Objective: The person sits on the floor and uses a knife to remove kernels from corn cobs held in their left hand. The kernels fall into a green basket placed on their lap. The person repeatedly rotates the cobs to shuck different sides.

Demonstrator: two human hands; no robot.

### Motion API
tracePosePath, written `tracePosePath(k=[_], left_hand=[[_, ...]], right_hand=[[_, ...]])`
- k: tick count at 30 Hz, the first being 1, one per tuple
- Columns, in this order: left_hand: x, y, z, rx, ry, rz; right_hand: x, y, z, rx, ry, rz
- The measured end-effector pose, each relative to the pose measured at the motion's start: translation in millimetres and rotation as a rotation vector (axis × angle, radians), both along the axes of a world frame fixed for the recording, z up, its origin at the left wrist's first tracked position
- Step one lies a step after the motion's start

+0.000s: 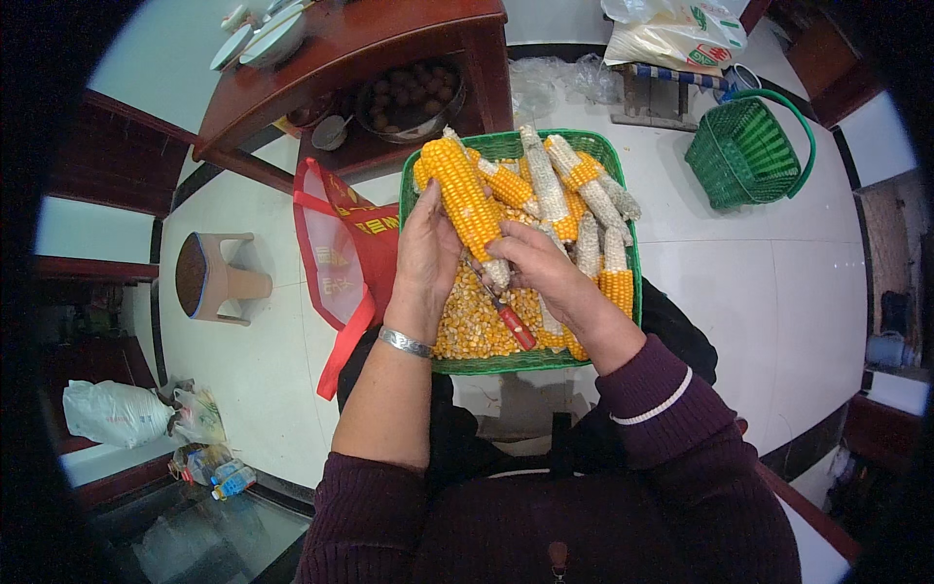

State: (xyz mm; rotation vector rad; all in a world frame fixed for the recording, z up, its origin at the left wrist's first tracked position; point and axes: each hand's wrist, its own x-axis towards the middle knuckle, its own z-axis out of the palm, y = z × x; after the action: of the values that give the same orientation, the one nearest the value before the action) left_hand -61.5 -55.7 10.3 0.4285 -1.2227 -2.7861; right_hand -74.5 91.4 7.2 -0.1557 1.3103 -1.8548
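My left hand [427, 244] holds an ear of yellow corn [461, 197] along its left side, over a green woven plastic basket [496, 365]. On the ear's lower end, where some kernels are gone, my right hand [536, 259] has its thumb and fingers. A tool with a red handle [516, 327] lies below the hands in the basket; its metal shaft runs up under the ear. Loose corn kernels [474, 321] cover the basket's lower left. Several partly stripped corn cobs [540, 171] are piled at its top and right.
A red bag [365, 255] stands against the basket's left side. Left of it is a beige plastic stool [233, 281]. A red-brown wooden table [365, 36] with bowls stands ahead. An empty green handled basket [744, 153] sits at right, near a low stool [657, 95] bearing plastic bags.
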Motion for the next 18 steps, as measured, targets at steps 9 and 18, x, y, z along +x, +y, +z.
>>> tracePosePath(k=[9,18], left_hand=[[-1,-7,3,0.108,0.002,0.129],[6,-11,11,0.354,0.005,0.156]], right_hand=[[-1,-2,-9,0.147,0.343,-0.248],[4,-4,-9,0.467,0.656,-0.18]])
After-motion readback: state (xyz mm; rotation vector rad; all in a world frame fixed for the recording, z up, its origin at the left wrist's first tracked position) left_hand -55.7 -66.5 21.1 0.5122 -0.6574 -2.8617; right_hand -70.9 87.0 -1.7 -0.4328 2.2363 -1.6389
